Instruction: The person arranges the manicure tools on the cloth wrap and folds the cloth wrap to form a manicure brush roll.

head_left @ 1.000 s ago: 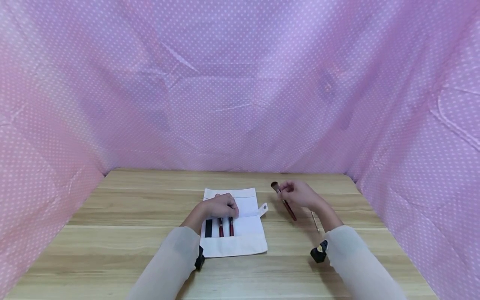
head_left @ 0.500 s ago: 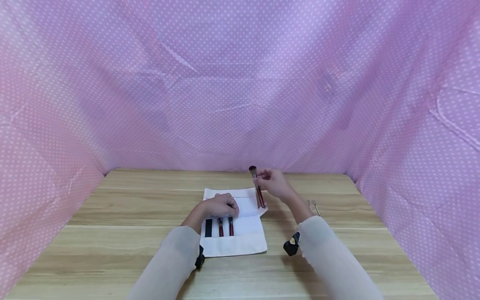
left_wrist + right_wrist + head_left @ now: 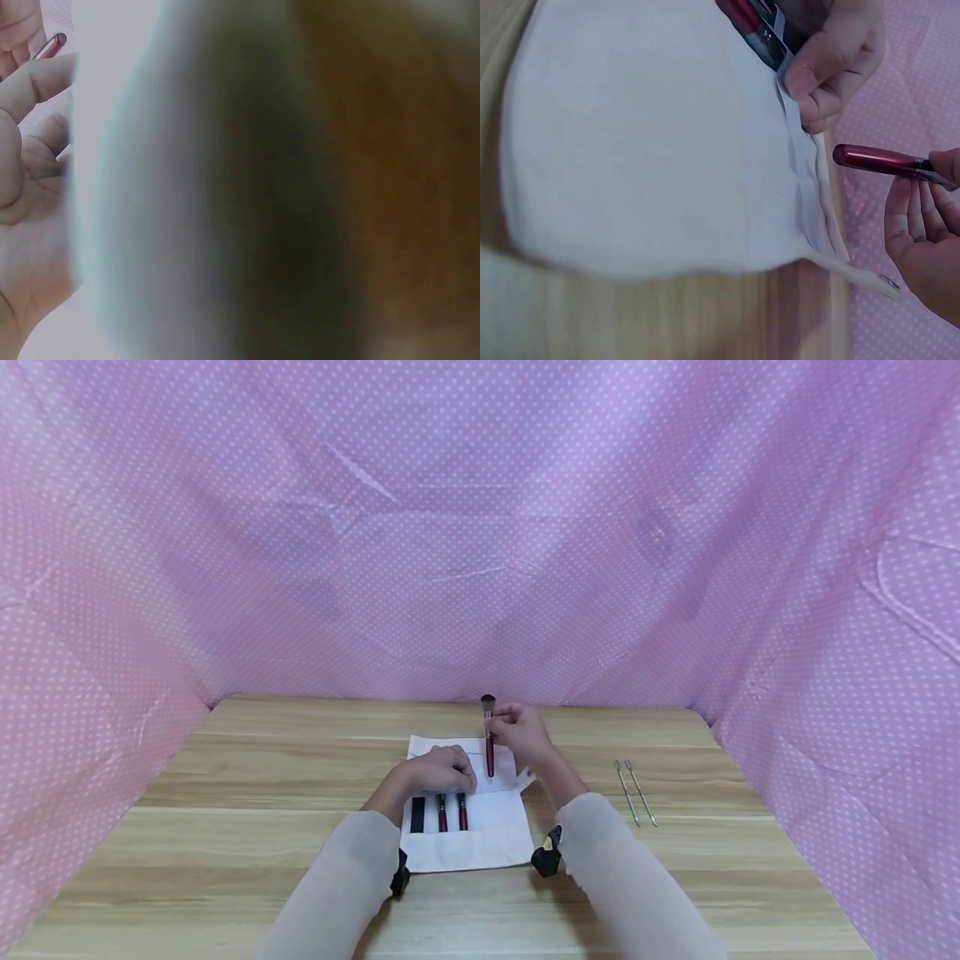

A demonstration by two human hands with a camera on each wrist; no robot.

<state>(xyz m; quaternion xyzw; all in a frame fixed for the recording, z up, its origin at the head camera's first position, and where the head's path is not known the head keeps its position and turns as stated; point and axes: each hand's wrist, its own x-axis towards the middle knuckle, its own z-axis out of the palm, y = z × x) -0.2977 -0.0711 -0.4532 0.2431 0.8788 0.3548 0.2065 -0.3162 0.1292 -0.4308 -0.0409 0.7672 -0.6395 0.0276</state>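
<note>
An unfolded white cloth brush pouch (image 3: 483, 853) lies on the table. My left hand (image 3: 441, 768) pinches the edge of its inner flap (image 3: 793, 127) between thumb and fingers. Two makeup brushes (image 3: 442, 816) with red handles sit in the pouch below that hand, their upper ends covered. Over the pouch's far right part, my right hand (image 3: 521, 732) holds a third makeup brush (image 3: 491, 758) near its metal collar. Its dark bristles point up and the red handle (image 3: 874, 159) points down towards the flap. Blurred cloth hides most of the left wrist view.
Two thin metal sticks (image 3: 635, 793) with small looped ends lie on the wooden table (image 3: 262, 777) at the right. A snap tab (image 3: 527, 777) sticks out from the pouch's right side. Pink dotted cloth (image 3: 480, 568) surrounds the table's back and sides.
My right hand has carried the brush left from the table's right side to above the pouch, turning it upright. The two metal sticks are now uncovered. My left hand has stayed put.
</note>
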